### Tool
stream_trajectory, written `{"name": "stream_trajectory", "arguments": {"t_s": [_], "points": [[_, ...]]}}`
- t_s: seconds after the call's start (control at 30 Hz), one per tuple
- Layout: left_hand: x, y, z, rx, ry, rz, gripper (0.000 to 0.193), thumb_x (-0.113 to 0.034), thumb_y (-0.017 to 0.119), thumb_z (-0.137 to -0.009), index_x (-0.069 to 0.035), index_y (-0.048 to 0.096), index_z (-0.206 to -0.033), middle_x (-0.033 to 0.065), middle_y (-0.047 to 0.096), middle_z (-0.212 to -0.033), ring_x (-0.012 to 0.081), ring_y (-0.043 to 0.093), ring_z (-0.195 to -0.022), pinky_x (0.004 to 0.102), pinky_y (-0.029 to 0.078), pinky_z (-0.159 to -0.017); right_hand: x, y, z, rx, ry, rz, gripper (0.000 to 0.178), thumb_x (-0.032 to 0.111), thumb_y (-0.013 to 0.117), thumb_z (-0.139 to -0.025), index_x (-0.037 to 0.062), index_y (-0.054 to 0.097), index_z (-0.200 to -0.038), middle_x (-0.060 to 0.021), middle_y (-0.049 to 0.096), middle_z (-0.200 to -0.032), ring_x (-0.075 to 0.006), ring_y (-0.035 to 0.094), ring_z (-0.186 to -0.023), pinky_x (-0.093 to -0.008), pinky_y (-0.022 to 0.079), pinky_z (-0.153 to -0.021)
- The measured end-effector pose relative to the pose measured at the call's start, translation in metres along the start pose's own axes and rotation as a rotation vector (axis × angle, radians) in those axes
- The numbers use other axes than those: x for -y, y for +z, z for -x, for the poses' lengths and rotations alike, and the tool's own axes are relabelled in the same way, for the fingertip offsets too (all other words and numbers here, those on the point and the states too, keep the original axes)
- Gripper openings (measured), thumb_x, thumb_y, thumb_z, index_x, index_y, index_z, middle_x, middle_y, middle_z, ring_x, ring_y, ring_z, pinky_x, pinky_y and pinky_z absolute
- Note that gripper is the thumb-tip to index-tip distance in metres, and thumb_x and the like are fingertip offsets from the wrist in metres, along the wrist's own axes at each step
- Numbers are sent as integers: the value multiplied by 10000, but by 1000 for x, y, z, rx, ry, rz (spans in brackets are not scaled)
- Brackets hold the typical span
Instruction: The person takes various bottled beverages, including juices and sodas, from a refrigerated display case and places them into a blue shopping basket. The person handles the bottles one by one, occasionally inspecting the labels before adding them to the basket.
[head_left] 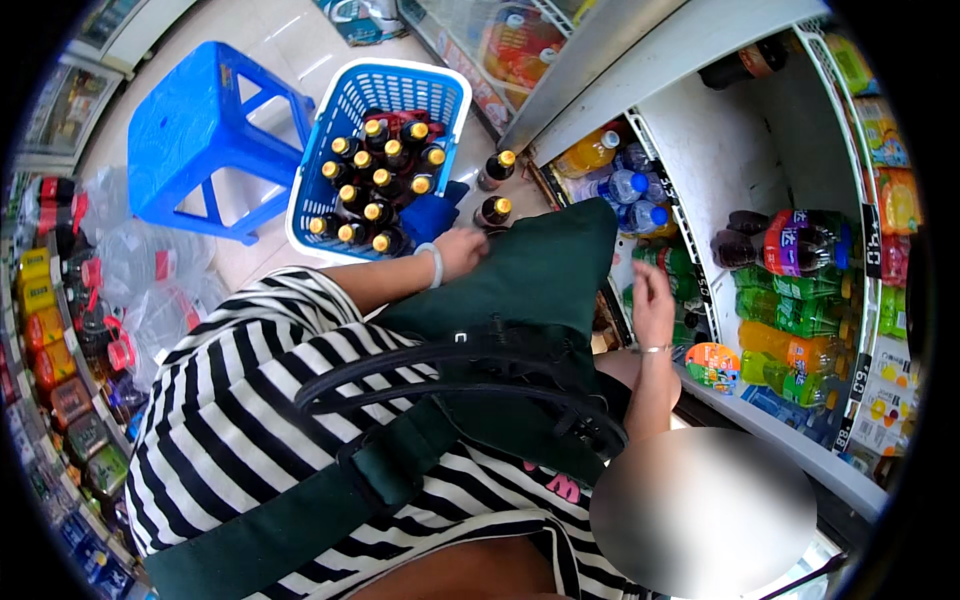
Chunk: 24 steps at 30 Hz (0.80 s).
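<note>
My left hand (461, 252), with a pale bracelet at the wrist, is at the upper edge of the dark green bag (530, 275) worn across my front. Its fingertips are partly hidden, and whether they hold anything is unclear. Just beyond it, two dark bottles with yellow caps stand on the floor: one bottle (492, 211) close to the hand, another bottle (495, 172) farther off. My right hand (653, 303) is raised beside the open fridge (775, 125), fingers apart and nothing in them. Green bottles (677, 275) lie on the shelf near it.
A blue and white basket (303, 200) full of yellow-capped dark bottles stands ahead, left of a blue plastic stool's right legs; the stool (190, 140) is farther left. Large clear bottles (150, 255) line the left. Purple bottles (800, 243) and orange bottles (785, 348) lie in the fridge.
</note>
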<state>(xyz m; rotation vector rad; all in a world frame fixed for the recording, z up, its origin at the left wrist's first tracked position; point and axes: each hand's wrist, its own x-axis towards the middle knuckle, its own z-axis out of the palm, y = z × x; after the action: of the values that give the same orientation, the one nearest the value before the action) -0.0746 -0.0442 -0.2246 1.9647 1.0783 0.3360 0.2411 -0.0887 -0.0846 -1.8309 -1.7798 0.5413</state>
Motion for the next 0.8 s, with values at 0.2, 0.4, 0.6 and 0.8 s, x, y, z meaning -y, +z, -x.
{"name": "stream_trajectory", "arguments": {"t_s": [0.2, 0.4, 0.6, 0.8], "points": [[20, 15, 17, 377, -246, -180, 345, -337, 460, -838, -78, 566, -1040, 180, 595, -948, 345, 566, -896, 412, 435, -806, -59, 52, 78, 416, 267, 71, 304, 143, 520, -800, 97, 511, -1100, -194, 593, -907, -318, 577, -853, -365, 454, -739], [39, 33, -5, 134, -81, -180, 239, -184, 561, -748, -76, 550, -961, 153, 551, -914, 338, 551, -853, 405, 448, -749, -52, 60, 77, 594, 334, 152, 426, 181, 505, -758, 86, 459, -1170, -256, 564, -983, -388, 539, -939, -418, 438, -782], [32, 20, -15, 65, -100, -112, 263, -79, 550, -725, -74, 499, -982, 163, 517, -920, 351, 532, -860, 403, 443, -740, -50, 65, 71, 663, 369, 264, 428, 134, 513, -748, 64, 459, -1167, -266, 561, -980, -391, 539, -938, -414, 442, -776], [26, 14, -64, -359, -165, -23, 333, -41, 504, -747, -91, 454, -1072, 181, 476, -1015, 357, 495, -943, 409, 424, -794, -47, 70, 60, 679, 383, 161, 403, 132, 516, -764, 54, 479, -1158, -224, 551, -1062, -375, 526, -980, -376, 439, -802]]}}
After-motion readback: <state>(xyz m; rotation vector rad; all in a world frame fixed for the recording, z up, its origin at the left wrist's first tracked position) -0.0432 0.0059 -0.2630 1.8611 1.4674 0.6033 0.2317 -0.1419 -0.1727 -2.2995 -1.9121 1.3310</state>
